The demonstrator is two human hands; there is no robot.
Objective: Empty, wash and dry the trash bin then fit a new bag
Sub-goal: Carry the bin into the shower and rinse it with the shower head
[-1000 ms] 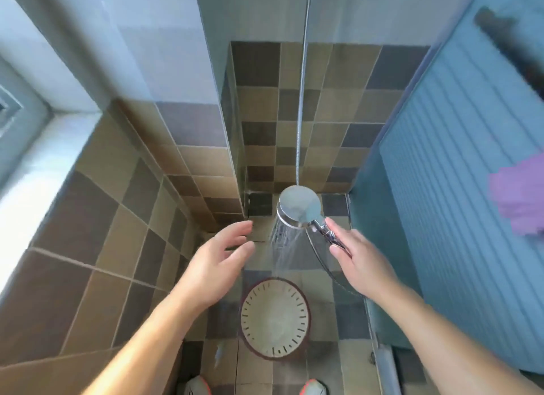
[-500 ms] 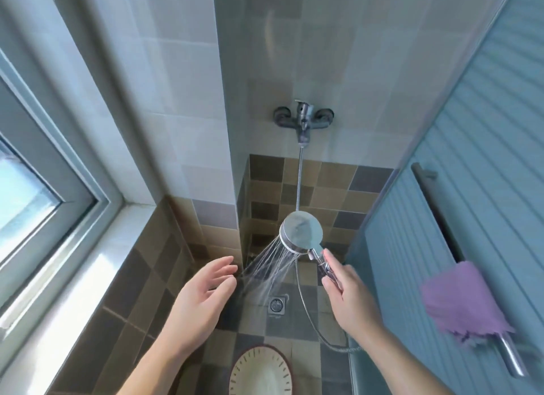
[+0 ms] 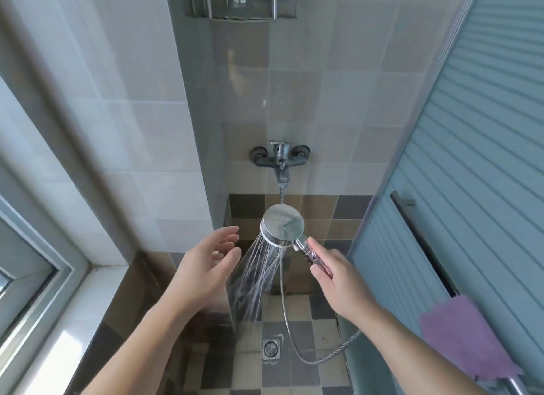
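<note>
My right hand point(image 3: 343, 280) grips the handle of a chrome shower head point(image 3: 282, 224), which sprays water down and to the left. Its metal hose point(image 3: 290, 333) loops down from the wall tap point(image 3: 279, 157) and back to the handle. My left hand point(image 3: 204, 272) is held open with relaxed fingers just left of the spray, holding nothing. The trash bin is out of view.
A floor drain point(image 3: 271, 349) sits in the checked tile floor below the spray. A purple cloth point(image 3: 463, 340) hangs on the rail of the blue door at the right. A wire shelf point(image 3: 240, 4) is high on the wall. A window frame point(image 3: 44, 291) is at the left.
The view has tilted up, so the round bin on the floor has dropped out of sight and the tap and shelf have come in. Both hands keep their hold and pose beside the spray.
</note>
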